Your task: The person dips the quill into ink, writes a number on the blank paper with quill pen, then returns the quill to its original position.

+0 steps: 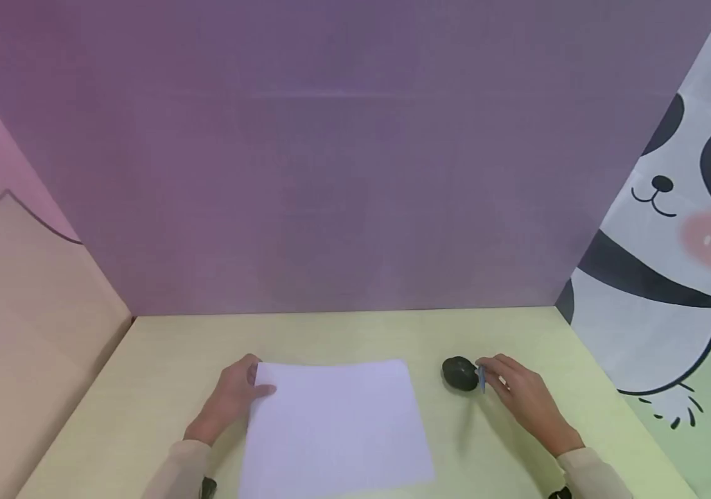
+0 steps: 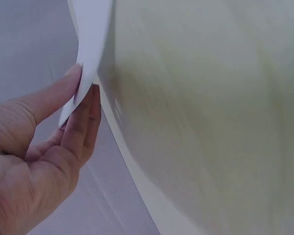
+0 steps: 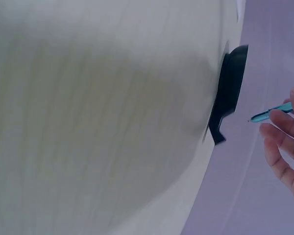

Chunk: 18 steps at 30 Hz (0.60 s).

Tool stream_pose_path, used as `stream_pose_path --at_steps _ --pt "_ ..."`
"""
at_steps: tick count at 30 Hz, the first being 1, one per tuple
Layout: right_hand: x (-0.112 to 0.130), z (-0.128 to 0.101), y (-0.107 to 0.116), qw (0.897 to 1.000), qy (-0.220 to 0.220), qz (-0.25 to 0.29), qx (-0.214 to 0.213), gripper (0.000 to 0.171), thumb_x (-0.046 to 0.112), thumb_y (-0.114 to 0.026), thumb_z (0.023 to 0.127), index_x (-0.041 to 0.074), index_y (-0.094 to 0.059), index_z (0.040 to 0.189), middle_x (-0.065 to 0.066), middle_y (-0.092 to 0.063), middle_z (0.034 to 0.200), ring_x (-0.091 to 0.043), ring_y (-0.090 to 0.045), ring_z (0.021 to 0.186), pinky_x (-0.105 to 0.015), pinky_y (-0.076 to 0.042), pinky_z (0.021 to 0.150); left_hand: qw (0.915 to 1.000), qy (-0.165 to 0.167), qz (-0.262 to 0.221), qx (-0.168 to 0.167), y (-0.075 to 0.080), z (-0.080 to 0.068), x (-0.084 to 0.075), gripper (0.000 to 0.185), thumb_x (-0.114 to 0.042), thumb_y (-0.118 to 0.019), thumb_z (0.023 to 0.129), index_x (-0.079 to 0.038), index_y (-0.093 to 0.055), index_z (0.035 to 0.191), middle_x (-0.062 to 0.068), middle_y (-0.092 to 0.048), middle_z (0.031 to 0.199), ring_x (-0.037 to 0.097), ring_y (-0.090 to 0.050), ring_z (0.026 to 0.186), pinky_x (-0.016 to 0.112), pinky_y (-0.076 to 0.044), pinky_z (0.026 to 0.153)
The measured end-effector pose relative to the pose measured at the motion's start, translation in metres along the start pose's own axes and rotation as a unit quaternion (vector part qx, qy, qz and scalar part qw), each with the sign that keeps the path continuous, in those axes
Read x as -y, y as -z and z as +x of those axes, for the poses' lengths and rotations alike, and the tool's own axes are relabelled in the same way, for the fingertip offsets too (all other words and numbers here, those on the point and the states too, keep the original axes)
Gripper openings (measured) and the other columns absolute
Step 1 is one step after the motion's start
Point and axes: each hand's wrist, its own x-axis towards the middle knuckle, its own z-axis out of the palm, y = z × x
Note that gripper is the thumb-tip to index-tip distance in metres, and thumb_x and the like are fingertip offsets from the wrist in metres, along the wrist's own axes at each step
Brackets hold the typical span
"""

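A white sheet of paper (image 1: 337,430) spreads in front of the person, its far left corner pinched by the left hand (image 1: 231,398). In the left wrist view the thumb lies on one face of the paper (image 2: 93,39) and the fingers (image 2: 78,125) behind it; the held corner curves up off the table. The right hand (image 1: 524,398) pinches a slim teal pen (image 3: 269,114), tip pointing out past the fingertips. Beside that hand sits a black rounded object (image 1: 458,373); from the side it shows a low body with a stepped end (image 3: 218,132).
The pale wood-look table (image 1: 193,339) ends at a purple backdrop (image 1: 343,208). A panda-print panel (image 1: 661,277) stands along the right side, a pink and beige panel (image 1: 25,333) along the left. Dark bands show near both sleeves.
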Motion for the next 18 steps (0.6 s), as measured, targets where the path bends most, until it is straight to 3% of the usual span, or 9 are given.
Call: stream_pose_path --at_steps 6,13,18 --pt "0.007 0.006 -0.006 0.993 -0.086 0.075 0.016 0.013 0.004 -0.076 0.094 0.006 -0.077 0.106 0.000 -0.075 0.097 0.004 -0.051 0.069 -0.019 -0.051 0.057 0.9991 -0.014 -0.002 -0.040 0.003 0.003 -0.005 0.034 -0.006 -0.078 0.091 0.008 -0.059 0.115 0.018 -0.063 0.102 0.030 -0.057 0.095 0.041 -0.053 0.082" --pt "0.012 0.010 -0.014 0.974 -0.160 0.158 0.024 0.009 0.007 -0.070 0.100 0.004 -0.076 0.105 0.002 -0.076 0.085 -0.007 -0.069 0.075 -0.022 -0.059 0.065 0.9981 0.010 -0.036 -0.049 0.000 0.000 -0.008 0.021 -0.007 -0.076 0.092 0.001 -0.057 0.097 0.020 -0.068 0.106 0.035 -0.064 0.103 0.044 -0.056 0.083" --pt "0.016 0.010 -0.016 0.962 -0.195 0.191 0.020 0.009 0.011 -0.071 0.100 0.006 -0.078 0.102 -0.001 -0.078 0.085 -0.012 -0.073 0.075 -0.022 -0.060 0.068 0.9974 -0.007 -0.036 -0.062 -0.003 -0.004 -0.007 0.017 -0.009 -0.073 0.095 0.000 -0.060 0.103 0.021 -0.070 0.109 0.036 -0.069 0.103 0.042 -0.058 0.081"
